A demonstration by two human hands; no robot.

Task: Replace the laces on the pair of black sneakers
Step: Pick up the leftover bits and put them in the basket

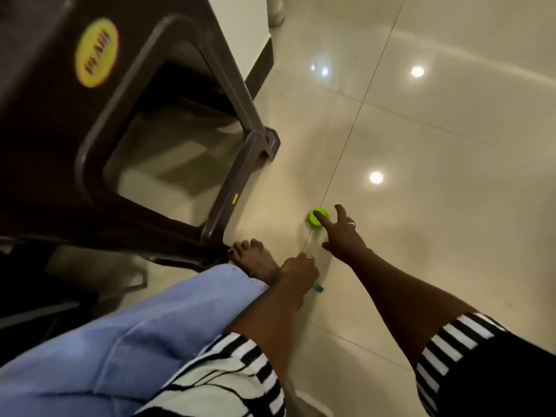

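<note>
No sneakers or laces are in view. My right hand [341,233] reaches down to the tiled floor with its fingers spread, the forefinger on a small green round cap-like object [316,215]. My left hand [299,270] is lower, beside my bare foot [255,260], with its fingers curled round a small teal object [318,286] that sticks out below the fist. What that object is cannot be told.
A dark brown plastic stool [120,139] with a yellow sticker stands at the left, its leg close to my foot. Glossy cream floor tiles [436,191] spread to the right. My blue trouser leg [150,332] lies across the lower left.
</note>
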